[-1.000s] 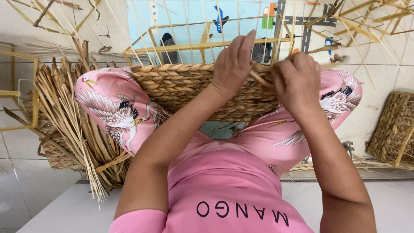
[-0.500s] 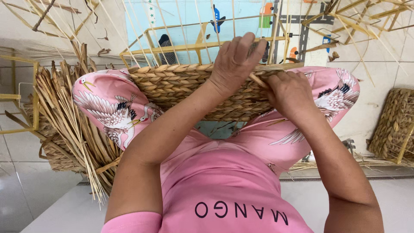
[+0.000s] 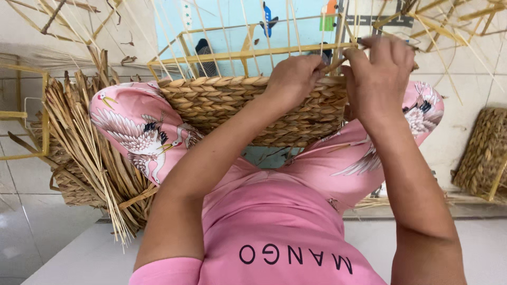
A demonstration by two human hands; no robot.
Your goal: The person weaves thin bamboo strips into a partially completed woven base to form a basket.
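A half-woven straw basket (image 3: 232,103) on a yellow metal frame (image 3: 211,55) rests across my knees, which are in pink trousers printed with cranes. My left hand (image 3: 293,79) presses on the top woven row near the right end. My right hand (image 3: 377,71) is just beside it, fingers pinched on a straw strand (image 3: 338,64) that runs between the two hands at the rim. Thin upright straw stakes rise from the weave past both hands.
A bundle of dry straw (image 3: 90,148) lies by my left knee over another woven piece. A finished woven basket (image 3: 483,153) stands at the right. More yellow frames (image 3: 21,113) are at the far left. Pale tiled floor lies around me.
Both hands have shifted slightly right along the rim and drawn closer together, my right hand rising a little as it pulls the strand.
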